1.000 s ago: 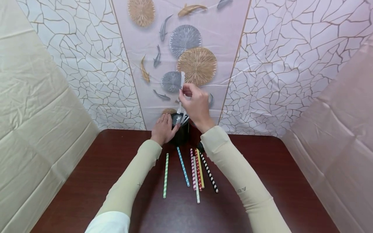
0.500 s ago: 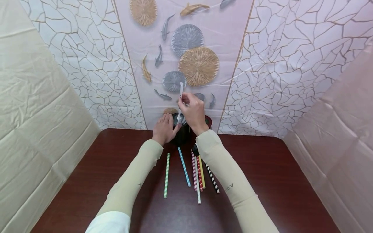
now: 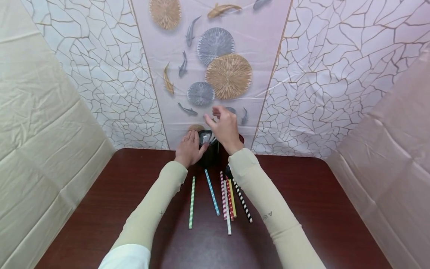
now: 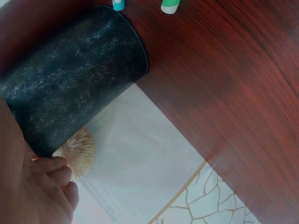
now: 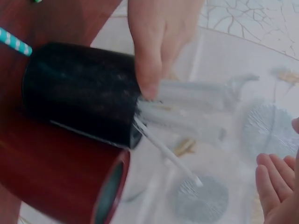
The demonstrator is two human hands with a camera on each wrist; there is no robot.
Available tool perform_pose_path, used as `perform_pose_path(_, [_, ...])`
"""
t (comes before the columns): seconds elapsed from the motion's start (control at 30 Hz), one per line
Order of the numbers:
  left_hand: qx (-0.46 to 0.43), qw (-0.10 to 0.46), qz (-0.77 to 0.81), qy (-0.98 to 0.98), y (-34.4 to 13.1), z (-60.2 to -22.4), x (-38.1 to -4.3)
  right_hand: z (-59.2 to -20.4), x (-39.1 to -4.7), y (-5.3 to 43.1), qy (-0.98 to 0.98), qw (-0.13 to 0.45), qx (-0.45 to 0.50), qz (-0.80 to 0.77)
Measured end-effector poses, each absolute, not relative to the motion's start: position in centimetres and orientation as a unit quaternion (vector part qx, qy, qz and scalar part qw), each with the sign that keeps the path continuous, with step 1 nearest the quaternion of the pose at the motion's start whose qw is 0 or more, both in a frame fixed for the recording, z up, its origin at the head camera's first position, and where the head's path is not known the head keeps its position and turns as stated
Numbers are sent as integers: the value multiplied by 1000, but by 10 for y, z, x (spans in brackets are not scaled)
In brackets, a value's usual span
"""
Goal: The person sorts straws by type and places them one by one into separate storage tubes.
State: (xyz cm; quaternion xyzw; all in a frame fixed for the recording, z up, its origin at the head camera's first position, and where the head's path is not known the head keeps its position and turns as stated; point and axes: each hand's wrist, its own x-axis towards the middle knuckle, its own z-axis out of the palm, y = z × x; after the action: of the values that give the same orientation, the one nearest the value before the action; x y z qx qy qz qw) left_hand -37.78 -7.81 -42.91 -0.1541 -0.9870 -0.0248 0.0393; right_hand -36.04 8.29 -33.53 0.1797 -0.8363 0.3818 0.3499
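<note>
A black cylindrical cup [image 3: 209,157] stands at the back of the table. My left hand [image 3: 189,147] grips it by the rim, with the thumb across the near side and the fingers on the far left. Several white, thin-wrapped strips [image 5: 191,95] stick up out of the cup's mouth, along with a slim white stick [image 5: 168,154]. Just above and to the right of the cup, my right hand [image 3: 225,125] is raised with its fingers parted and nothing between them. In the right wrist view its fingers [image 5: 273,179] show at the right edge, apart from the strips.
A red cup [image 5: 60,177] stands right beside the black one, mostly behind my right hand in the head view. Several patterned paper straws lie in front, among them green [image 3: 192,201], blue [image 3: 212,192] and black-striped [image 3: 242,201]. A patterned cloth [image 3: 221,119] hangs behind the table.
My right hand lowered a white wrapped strip into the black cup and let it go; its fingers have since spread. The left hand stays on the cup.
</note>
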Motion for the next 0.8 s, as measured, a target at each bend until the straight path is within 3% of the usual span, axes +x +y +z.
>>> perform_pose_path(0.3, [-154, 36, -38, -987, -78, -427, -376, -303, -349, 112, -878, 291, 186, 331])
perform_pose_path(0.63, [-158, 35, -36, -986, -80, -427, -374, -276, -332, 155, -950, 142, 171, 218])
perform_pose_path(0.8, [-159, 29, -34, -986, -79, -427, -374, -276, -326, 177, -960, 126, 183, 169])
